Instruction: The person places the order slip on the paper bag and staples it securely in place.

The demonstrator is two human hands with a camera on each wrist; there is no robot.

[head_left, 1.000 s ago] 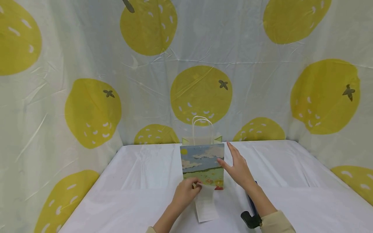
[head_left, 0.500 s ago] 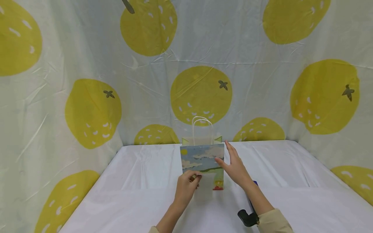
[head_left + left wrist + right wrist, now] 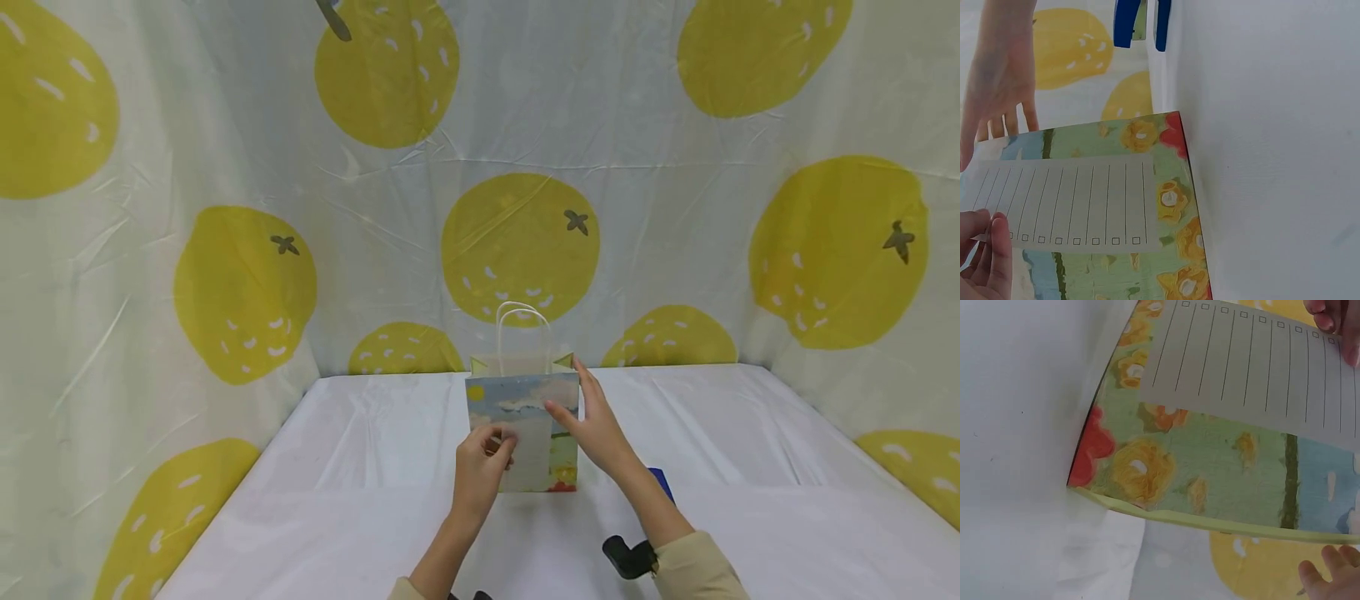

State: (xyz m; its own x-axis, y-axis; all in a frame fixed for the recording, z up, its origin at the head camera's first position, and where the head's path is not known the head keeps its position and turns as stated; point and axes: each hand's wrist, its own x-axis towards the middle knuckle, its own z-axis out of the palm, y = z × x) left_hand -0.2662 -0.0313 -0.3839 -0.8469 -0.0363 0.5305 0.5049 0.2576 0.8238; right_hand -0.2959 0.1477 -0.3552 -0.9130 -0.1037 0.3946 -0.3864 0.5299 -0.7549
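A small paper gift bag (image 3: 564,454) stands upright on the white table, printed with sky, meadow and flowers, its white loop handles (image 3: 522,312) raised. My left hand (image 3: 478,471) pinches the edge of a ruled checklist sheet (image 3: 1079,200) between thumb and fingertips. The sheet hangs flat before the bag's front and covers part of the print. Its printed lines and small boxes show in both wrist views. My right hand (image 3: 602,429) is at the bag's right side, fingers straight along the edge and thumb over the front face.
Behind the white table (image 3: 375,450) hangs a pale curtain (image 3: 660,250) with yellow fruit prints. A black device (image 3: 630,557) is by the right wrist, and a blue piece (image 3: 662,483) shows beside that forearm.
The left hand has raised the sheet from the bag's foot to stand upright against its front. The right hand has moved slightly left, closer onto the bag's edge.
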